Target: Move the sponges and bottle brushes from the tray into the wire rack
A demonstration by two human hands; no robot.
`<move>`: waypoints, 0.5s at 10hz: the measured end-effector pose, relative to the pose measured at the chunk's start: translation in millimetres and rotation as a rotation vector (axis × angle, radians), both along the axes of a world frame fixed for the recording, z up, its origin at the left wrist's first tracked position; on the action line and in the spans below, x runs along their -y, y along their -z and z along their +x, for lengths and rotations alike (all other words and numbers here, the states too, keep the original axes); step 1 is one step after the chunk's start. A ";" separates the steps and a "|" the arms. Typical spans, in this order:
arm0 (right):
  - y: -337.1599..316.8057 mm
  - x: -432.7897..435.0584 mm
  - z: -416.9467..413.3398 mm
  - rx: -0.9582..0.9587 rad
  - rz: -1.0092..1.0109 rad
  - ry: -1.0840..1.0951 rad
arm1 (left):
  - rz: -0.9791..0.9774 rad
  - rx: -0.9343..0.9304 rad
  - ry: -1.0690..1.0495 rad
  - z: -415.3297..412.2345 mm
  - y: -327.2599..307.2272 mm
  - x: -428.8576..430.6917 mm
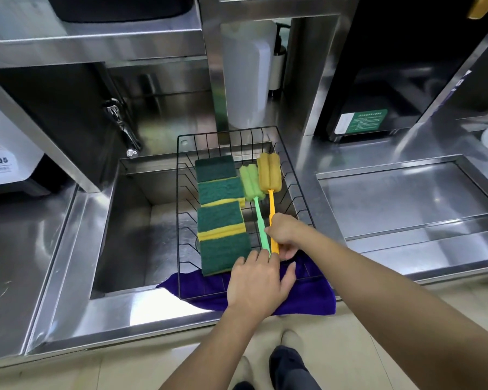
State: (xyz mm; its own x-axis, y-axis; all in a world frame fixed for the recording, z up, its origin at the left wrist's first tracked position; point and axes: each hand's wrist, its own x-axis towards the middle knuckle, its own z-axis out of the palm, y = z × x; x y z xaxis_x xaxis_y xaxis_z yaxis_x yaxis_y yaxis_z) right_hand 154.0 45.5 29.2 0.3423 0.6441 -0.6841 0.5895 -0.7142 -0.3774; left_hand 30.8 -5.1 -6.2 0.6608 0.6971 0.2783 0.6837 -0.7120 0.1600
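Note:
A black wire rack [293, 175] sits over the right side of the steel sink [130, 220]. Inside it, several green-and-yellow sponges [220, 212] lie in a row on the left. Beside them lie a green bottle brush [252, 184] and an orange bottle brush [268, 173], foam heads pointing away. My right hand [283, 235] grips the orange brush's handle near its end. My left hand [258, 280] rests at the rack's near edge, fingertips touching the end of the green handle, fingers spread.
A purple cloth [307, 299] lies under the rack's near edge. A shallow steel tray [406, 198] is recessed at the right. A faucet [121, 125] is at the back left, and a white jug [245, 80] behind the rack.

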 end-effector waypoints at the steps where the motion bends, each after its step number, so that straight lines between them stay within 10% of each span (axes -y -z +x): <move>1: 0.1 -1.7 -1.8 0.024 -0.068 -0.096 | 0.003 -0.009 0.002 -0.3 -1.1 0.2; 5: -40.3 -11.8 10.7 0.051 0.249 0.035 | -0.358 -0.159 0.050 -1.2 -19.7 -2.5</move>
